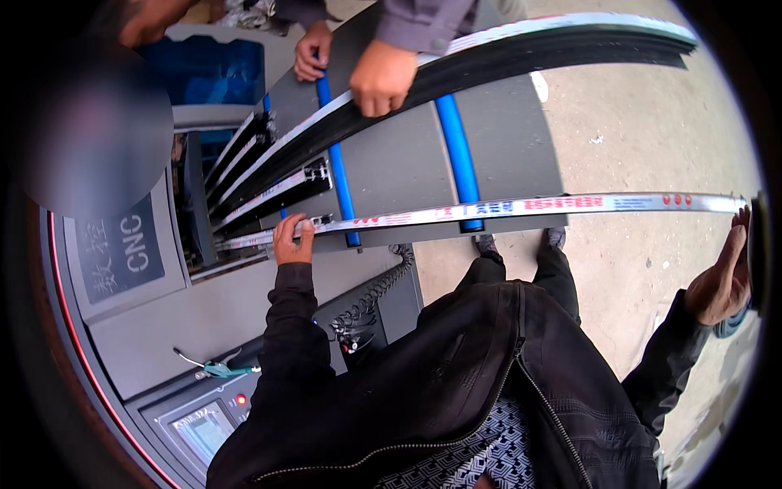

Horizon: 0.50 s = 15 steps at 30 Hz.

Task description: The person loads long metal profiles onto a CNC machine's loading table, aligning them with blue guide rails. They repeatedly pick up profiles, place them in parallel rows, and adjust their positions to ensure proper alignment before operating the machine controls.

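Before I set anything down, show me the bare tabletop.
Grey tabletop is bare between the two rightmost blue rollers and right of both, bordered by the long black profile and printed profile. Crowded: beside the machine, where short profiles bunch.

Head-worn fisheye view, facing steeply down, close above the wearer's dark jacket [391, 367]

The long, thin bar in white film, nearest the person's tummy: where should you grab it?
Probably toward both ends of the long, white-filmed bar, from the near side, where the bare left hand and bare right hand are: it is slender and juts past the flat grey table, so one grip might let it tip.
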{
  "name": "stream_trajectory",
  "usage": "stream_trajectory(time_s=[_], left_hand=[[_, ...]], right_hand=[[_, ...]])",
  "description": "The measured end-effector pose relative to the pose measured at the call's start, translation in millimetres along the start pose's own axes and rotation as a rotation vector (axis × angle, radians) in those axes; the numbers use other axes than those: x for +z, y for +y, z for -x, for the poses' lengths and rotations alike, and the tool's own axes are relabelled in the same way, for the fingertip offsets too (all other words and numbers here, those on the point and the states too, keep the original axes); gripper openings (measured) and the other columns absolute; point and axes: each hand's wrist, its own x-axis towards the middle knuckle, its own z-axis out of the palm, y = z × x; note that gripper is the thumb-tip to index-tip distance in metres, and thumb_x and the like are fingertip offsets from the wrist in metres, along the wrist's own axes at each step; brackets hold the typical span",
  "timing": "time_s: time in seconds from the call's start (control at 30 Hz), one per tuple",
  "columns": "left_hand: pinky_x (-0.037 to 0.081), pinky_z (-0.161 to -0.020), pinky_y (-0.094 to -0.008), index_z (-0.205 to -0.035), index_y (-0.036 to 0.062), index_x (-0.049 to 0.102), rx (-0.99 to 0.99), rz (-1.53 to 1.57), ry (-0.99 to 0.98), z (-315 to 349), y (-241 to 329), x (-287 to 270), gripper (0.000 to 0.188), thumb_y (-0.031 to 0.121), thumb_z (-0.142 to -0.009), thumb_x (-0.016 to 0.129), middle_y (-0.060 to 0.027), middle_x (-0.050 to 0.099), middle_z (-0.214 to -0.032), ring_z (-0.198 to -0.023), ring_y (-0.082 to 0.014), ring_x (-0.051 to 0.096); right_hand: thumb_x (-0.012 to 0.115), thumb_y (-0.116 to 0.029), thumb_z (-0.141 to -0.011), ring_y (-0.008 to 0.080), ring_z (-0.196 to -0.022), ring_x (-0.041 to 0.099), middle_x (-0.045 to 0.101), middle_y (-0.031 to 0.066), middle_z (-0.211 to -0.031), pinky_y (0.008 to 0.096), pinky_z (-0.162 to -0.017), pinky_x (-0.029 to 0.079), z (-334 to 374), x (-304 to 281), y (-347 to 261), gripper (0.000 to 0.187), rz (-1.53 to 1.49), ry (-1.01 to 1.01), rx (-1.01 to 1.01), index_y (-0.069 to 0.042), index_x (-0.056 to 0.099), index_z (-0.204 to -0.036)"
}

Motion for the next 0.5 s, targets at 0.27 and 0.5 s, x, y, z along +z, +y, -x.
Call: stream_trajectory(time_s=[0.27, 0.5], left_hand=[[0.031, -0.116, -0.0513, -0.121, 0.0042, 0.063, 0.174, -0.053, -0.117, 1, -46, -33, 0.079, 0.064, -0.072, 0.079, -0.0141, 0.064, -0.117, -0.116, -0.036, 0.057], [0.035, -0.114, -0.0484, -0.105, 0.0049, 0.065, 0.068, -0.163, -0.199, -13, -103, -46, 0.066, 0.045, -0.061, 0.093, -0.0112, 0.065, -0.107, -0.109, -0.0336, 0.06]], right_hand=[[0.073, -0.015, -0.087, 0.0342, -0.114, 0.06, 0.06, 0.0207, -0.123, 0.0454, -0.099, 0.048, 82, 203, -231, 0.043, -0.147, -1.009, -0.269, 0.002, 0.061, -0.124], [0.082, -0.016, -0.073, 0.0353, -0.113, 0.057, 0.059, 0.0184, -0.123, 0.0424, -0.098, 0.048, 196, 350, -316, 0.062, -0.213, -1.342, -0.552, 0.003, 0.056, -0.127]])
